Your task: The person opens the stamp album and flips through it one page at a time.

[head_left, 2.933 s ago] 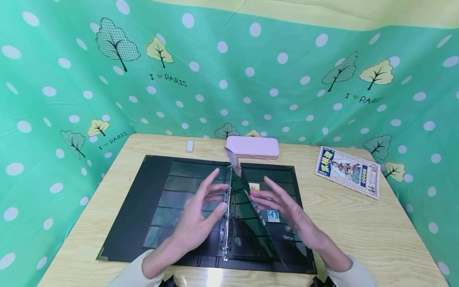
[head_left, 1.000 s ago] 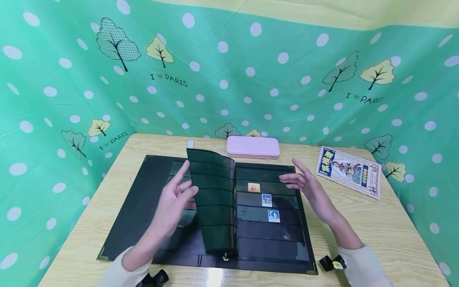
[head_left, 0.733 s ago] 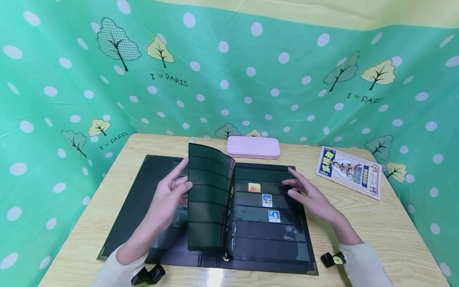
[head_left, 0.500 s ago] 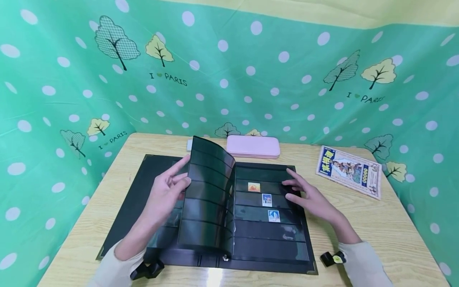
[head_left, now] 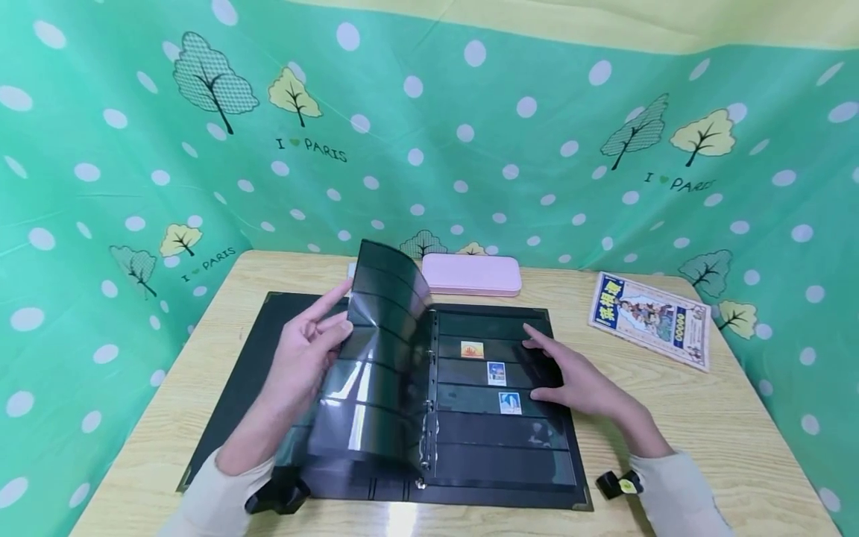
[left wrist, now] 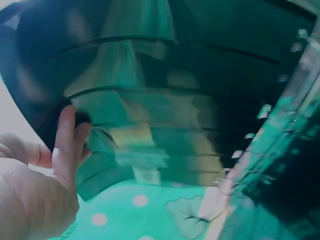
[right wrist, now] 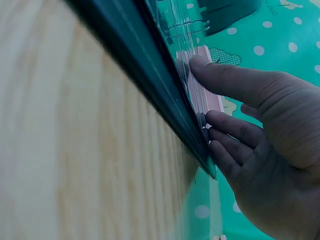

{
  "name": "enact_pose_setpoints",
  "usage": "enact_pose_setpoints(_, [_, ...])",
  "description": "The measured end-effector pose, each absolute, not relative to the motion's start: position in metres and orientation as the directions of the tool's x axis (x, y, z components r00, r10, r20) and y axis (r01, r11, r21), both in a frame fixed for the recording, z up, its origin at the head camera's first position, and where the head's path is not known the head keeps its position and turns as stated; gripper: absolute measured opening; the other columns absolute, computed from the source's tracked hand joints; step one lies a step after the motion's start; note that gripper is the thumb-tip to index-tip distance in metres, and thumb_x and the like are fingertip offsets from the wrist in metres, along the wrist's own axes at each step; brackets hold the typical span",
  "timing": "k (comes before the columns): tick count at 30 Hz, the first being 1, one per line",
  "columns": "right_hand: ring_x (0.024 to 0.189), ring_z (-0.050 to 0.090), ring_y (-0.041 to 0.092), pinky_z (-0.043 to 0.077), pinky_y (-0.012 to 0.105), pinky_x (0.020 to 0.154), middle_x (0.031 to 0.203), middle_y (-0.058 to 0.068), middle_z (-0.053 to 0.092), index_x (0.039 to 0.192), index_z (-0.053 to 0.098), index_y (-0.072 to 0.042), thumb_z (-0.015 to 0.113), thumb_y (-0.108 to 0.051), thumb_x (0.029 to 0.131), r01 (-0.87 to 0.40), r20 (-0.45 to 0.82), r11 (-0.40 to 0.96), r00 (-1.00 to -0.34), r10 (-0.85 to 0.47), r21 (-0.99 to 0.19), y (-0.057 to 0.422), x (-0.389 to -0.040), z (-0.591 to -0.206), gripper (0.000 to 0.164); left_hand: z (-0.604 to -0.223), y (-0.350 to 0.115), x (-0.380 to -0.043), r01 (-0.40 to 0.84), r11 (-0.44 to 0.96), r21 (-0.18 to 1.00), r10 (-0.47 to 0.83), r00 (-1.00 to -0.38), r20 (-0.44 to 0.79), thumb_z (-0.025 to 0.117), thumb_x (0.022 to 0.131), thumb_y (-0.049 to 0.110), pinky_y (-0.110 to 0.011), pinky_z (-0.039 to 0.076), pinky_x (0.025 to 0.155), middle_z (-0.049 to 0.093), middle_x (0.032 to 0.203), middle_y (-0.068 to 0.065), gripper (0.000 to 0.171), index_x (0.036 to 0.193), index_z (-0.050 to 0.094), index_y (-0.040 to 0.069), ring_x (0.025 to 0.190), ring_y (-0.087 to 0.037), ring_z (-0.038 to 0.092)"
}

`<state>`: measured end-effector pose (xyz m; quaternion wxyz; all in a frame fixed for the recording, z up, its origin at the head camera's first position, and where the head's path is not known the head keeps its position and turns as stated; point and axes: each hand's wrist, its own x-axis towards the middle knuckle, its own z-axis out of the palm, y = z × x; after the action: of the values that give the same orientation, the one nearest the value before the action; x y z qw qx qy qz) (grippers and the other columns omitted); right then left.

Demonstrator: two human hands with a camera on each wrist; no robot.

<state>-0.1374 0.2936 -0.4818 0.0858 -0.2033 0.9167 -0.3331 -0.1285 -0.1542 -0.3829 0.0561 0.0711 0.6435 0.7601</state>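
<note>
An open stamp album (head_left: 231, 403) with black pocket pages lies on the table. My left hand (head_left: 305, 354) pinches the outer edge of one raised album page (head_left: 376, 335), which bows up over the left side; the left wrist view shows its fingers against this glossy page (left wrist: 185, 110). On the right page sit an orange stamp (head_left: 473, 350), a dark blue stamp (head_left: 496, 374) and a light blue stamp (head_left: 510, 403). My right hand (head_left: 580, 380) rests by that page's outer edge, thumb and fingers spread. In the right wrist view, its fingertips (right wrist: 200, 65) touch the page edges.
A pink case (head_left: 472, 274) stands behind the album. To the right lies a printed booklet (head_left: 649, 319). A small white block (head_left: 352, 270) is mostly hidden behind the raised page. A green polka-dot curtain (head_left: 429, 134) surrounds the wooden table (head_left: 698, 440).
The raised page has swung from the right over to the left, and my left hand has taken hold of its edge. My right hand has come down onto the right page's edge.
</note>
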Motion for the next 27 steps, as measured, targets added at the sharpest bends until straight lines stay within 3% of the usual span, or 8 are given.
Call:
enact_pose_setpoints(3, [0.152,0.05,0.048,0.042,0.066,0.122,0.161,0.018,0.058,0.177,0.026,-0.009,0.092,-0.009,0.092,-0.323,-0.021,0.703,-0.901,-0.433,-0.634,0.294,-0.137,-0.481,0.107,-0.38,-0.162,-0.129,0.023,-0.21,0.977,0.191,-0.979,0.065,0.055,0.111,-0.005,-0.019,0.062,0.071,0.083,0.123,0.003,0.064,0.172,0.04,0.006,0.087,-0.004,0.079])
enact_pose_setpoints(5, [0.151,0.051,0.048,0.043,0.067,0.121,0.161,0.018,0.058,0.177,0.027,-0.009,0.092,-0.008,0.092,-0.32,-0.021,0.709,-0.904,-0.427,-0.629,0.294,-0.136,-0.48,0.107,-0.378,-0.167,-0.129,0.038,-0.185,0.982,0.19,-0.979,0.073,0.055,0.111,-0.004,-0.017,0.06,0.069,0.084,0.119,0.004,0.063,0.171,0.04,0.004,0.082,-0.002,0.076])
enact_pose_setpoints(8, [0.15,0.051,0.048,0.043,0.067,0.121,0.161,0.018,0.058,0.176,0.028,-0.01,0.092,-0.009,0.092,-0.32,-0.024,0.714,-0.905,-0.426,-0.623,0.294,-0.136,-0.48,0.106,-0.377,-0.176,-0.128,0.035,-0.142,0.989,0.173,-0.983,0.06,0.058,0.11,-0.003,-0.014,0.046,0.057,0.082,0.101,0.007,0.062,0.17,0.043,0.003,0.063,0.0,0.059])
enact_pose_setpoints(11, [0.15,0.052,0.048,0.043,0.067,0.121,0.162,0.017,0.058,0.176,0.028,-0.01,0.093,-0.011,0.092,-0.32,-0.03,0.718,-0.903,-0.428,-0.618,0.294,-0.136,-0.481,0.106,-0.378,-0.186,-0.127,0.026,-0.112,0.993,0.139,-0.989,0.041,0.06,0.108,-0.005,-0.021,0.03,0.051,0.076,0.088,0.009,0.062,0.168,0.046,0.002,0.055,-0.007,0.039])
enact_pose_setpoints(12, [0.15,0.052,0.048,0.043,0.067,0.121,0.162,0.017,0.058,0.176,0.029,-0.011,0.093,-0.011,0.092,-0.32,-0.031,0.718,-0.903,-0.429,-0.618,0.294,-0.137,-0.481,0.106,-0.379,-0.189,-0.127,0.018,-0.103,0.995,0.131,-0.991,0.032,0.06,0.108,-0.005,-0.022,0.03,0.051,0.074,0.084,0.008,0.062,0.168,0.046,0.002,0.054,-0.008,0.037])
enact_pose_setpoints(19, [0.148,0.054,0.049,0.043,0.069,0.12,0.16,0.016,0.06,0.176,0.031,-0.013,0.094,-0.011,0.09,-0.315,-0.031,0.729,-0.908,-0.418,-0.608,0.295,-0.138,-0.481,0.106,-0.393,-0.215,-0.127,-0.03,-0.052,0.998,0.106,-0.994,-0.025,0.063,0.109,-0.001,-0.015,0.042,0.053,0.076,0.087,0.009,0.061,0.167,0.049,0.004,0.054,-0.003,0.046])
enact_pose_setpoints(27, [0.148,0.054,0.049,0.043,0.069,0.12,0.16,0.016,0.06,0.176,0.032,-0.014,0.095,-0.013,0.09,-0.307,-0.035,0.729,-0.91,-0.413,-0.612,0.296,-0.137,-0.485,0.106,-0.407,-0.238,-0.133,-0.041,0.073,0.997,0.117,-0.992,-0.049,0.063,0.11,0.003,-0.017,0.04,0.052,0.083,0.105,0.011,0.059,0.167,0.049,0.004,0.056,-0.003,0.05])
